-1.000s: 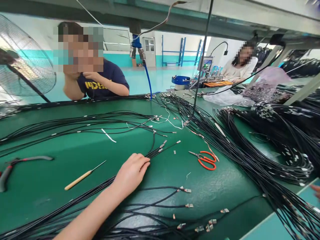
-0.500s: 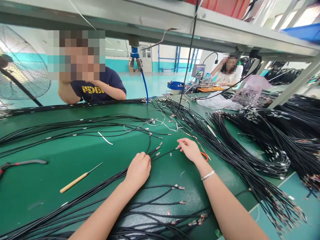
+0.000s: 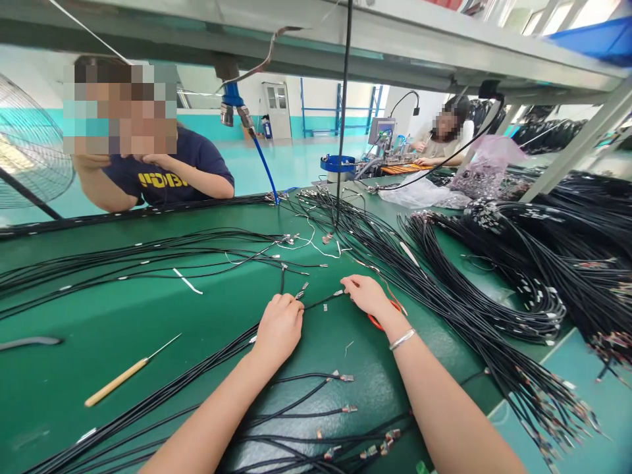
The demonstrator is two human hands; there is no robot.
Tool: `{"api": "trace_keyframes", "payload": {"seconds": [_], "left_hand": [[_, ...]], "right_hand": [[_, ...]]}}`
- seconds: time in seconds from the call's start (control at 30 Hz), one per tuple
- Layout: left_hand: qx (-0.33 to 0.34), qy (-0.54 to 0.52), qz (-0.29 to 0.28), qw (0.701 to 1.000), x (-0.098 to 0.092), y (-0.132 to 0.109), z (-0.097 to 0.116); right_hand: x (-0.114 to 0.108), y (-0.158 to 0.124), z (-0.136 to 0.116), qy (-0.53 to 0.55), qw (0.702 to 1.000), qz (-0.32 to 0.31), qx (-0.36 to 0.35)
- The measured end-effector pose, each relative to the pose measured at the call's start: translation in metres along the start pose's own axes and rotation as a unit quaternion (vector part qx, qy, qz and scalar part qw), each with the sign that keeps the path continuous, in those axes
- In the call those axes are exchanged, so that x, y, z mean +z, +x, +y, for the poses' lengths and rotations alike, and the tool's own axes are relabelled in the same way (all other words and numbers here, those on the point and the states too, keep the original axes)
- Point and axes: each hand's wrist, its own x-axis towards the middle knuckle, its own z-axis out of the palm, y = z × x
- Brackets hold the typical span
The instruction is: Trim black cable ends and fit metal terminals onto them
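Near the middle of the green table, my left hand (image 3: 282,326) is closed around several black cables (image 3: 197,372), whose metal-tipped ends stick out past its fingers. One cable reaches right from there to a metal connector (image 3: 338,293). My right hand (image 3: 364,293) is at that connector, its fingertips pinched together beside it; whether they grip anything is too small to tell. A small clear piece (image 3: 325,307) lies on the table between the hands. Orange rings (image 3: 376,322) lie partly hidden beneath my right wrist.
A wooden-handled awl (image 3: 118,382) lies at left. Cable bundles (image 3: 444,283) cover the right side, and more cables lie in front. A black cord (image 3: 343,118) and a blue hose (image 3: 265,161) hang from the shelf (image 3: 419,59). A person (image 3: 192,164) sits across.
The view has shifted, moving the awl and the far person toward the left. My right fingertips now sit just right of the connector instead of on it. My left hand stays on the cables.
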Motion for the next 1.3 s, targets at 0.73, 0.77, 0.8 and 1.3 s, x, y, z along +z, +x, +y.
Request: {"api": "trace_keyframes", "payload": {"seconds": [0.73, 0.77, 0.8, 1.3], "left_hand": [[-0.178, -0.429, -0.017, 0.885, -0.045, -0.045, 0.017], [-0.181, -0.437, -0.017, 0.881, -0.043, -0.045, 0.016], [-0.183, -0.444, -0.019, 0.877, -0.041, -0.045, 0.015], [-0.144, -0.4, -0.031, 0.905, -0.022, -0.051, 0.01]], "right_hand": [[0.003, -0.066, -0.072, 0.455, 0.88, -0.138, -0.016], [0.004, -0.066, -0.072, 0.461, 0.876, -0.141, -0.011], [0.005, -0.066, -0.072, 0.467, 0.873, -0.143, -0.005], [0.02, -0.06, -0.071, 0.506, 0.855, -0.109, 0.047]]}}
